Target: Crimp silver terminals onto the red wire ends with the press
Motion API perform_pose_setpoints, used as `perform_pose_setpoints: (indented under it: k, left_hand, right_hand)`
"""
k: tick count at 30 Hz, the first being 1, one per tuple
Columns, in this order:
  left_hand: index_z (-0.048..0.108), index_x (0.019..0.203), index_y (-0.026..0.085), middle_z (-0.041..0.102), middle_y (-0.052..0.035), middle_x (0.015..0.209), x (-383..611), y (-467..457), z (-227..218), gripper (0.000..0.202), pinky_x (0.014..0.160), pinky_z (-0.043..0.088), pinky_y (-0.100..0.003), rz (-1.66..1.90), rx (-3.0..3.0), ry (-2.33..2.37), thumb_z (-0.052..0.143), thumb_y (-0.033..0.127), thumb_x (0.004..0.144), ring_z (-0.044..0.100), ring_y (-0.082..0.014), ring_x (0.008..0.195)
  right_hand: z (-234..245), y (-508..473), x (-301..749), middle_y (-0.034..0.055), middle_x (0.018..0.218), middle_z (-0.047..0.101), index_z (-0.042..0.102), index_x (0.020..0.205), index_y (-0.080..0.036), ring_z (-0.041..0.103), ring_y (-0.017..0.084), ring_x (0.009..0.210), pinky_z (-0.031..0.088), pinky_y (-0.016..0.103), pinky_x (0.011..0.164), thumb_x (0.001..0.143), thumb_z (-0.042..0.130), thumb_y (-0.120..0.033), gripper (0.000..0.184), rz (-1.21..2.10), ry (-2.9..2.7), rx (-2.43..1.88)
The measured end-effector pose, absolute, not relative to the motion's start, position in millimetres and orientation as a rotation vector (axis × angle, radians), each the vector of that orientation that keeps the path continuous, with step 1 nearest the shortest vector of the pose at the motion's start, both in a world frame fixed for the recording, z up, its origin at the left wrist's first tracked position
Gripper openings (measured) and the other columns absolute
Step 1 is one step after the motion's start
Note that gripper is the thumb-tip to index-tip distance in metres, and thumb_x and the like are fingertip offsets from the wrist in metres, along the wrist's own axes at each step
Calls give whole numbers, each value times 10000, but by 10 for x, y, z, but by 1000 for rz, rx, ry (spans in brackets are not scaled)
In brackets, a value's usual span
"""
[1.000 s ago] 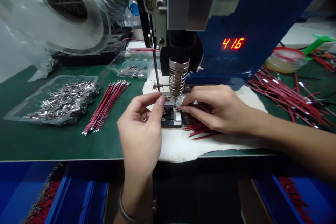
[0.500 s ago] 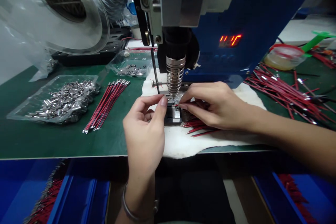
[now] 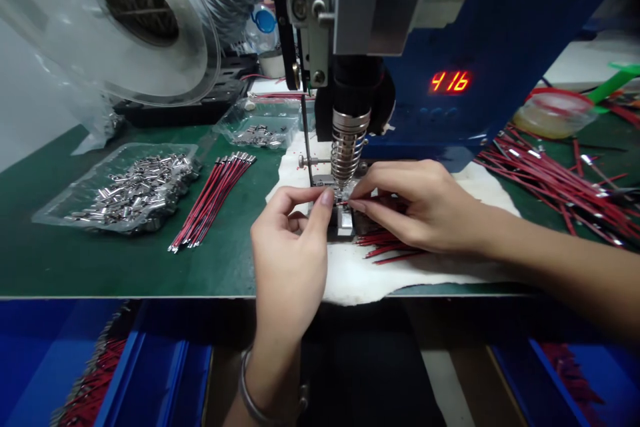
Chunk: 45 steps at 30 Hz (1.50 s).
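My left hand [image 3: 293, 247] is closed in a pinch, thumb against forefinger, just left of the machine's spring-loaded head [image 3: 350, 143]. What lies between those fingertips is too small to make out. From the right, my right hand [image 3: 425, 207] pinches a thin red wire [image 3: 343, 202] just below the head's tip. A small metal block [image 3: 345, 221] sits under the fingertips of both hands. More red-and-black wires [image 3: 383, 248] lie beneath my right hand on a white cloth [image 3: 350, 283].
Left on the green table [image 3: 90, 273] are a clear tray [image 3: 55, 215] of small metal parts and a wire bundle [image 3: 213, 200]. A second tray [image 3: 225, 130] stands behind. Loose wires [image 3: 565, 187] lie right. The blue machine's display [image 3: 450, 82] reads 416. Blue bins [image 3: 143, 373] sit below.
The whole view has shifted, so everything appears slightly further right. Both hands keep their pinches at the machine's tip. The display digits are now legible.
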<state>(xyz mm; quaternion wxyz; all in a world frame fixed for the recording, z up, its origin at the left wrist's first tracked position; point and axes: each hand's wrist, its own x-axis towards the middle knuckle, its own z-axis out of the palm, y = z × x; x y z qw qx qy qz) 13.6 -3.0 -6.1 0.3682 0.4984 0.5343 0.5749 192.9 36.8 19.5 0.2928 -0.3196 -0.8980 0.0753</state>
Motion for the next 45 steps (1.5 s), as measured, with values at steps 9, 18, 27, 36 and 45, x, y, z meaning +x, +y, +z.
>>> perform_pose_setpoints:
  k: [9,18,27,36,45]
  left_hand:
    - [667,864,195,588,19,667,136,-29,-46,205,427,291,-186,1502,1203,1340,721,386,812,348,-45,454]
    - [702,875,184,563,12,645,143,-46,-42,220,447,307,-194,1488,1279,1385,717,395,815,407,-69,515]
    - [715,889,203,559,20,622,135,-51,-49,189,424,294,-187,1456,1267,1397,715,378,818,334,-52,457]
    - [714,890,202,583,12,642,139,-48,-49,168,482,397,-187,1458,1265,1411,709,355,821,452,-70,498]
    - [711,874,208,578,19,629,144,-46,-41,143,496,403,-182,1444,1285,1414,707,343,827,454,-70,504]
  right_hand:
    - [212,343,1912,40,829,679,670,914,-164,589,134,696,403,251,616,919,556,-226,131,175,-2391,-909]
    - [204,357,1913,47,844,680,681,928,-147,604,141,726,417,259,635,924,550,-225,153,200,-2381,-892]
    - [193,340,1908,38,845,684,679,945,-172,606,145,725,417,261,621,920,556,-227,137,196,-2366,-913]
    - [187,354,1907,40,836,687,682,931,-178,607,146,719,420,262,624,925,555,-233,138,173,-2358,-914]
    - [193,359,1908,47,826,676,684,920,-159,602,146,709,420,266,621,919,552,-214,143,186,-2366,-901]
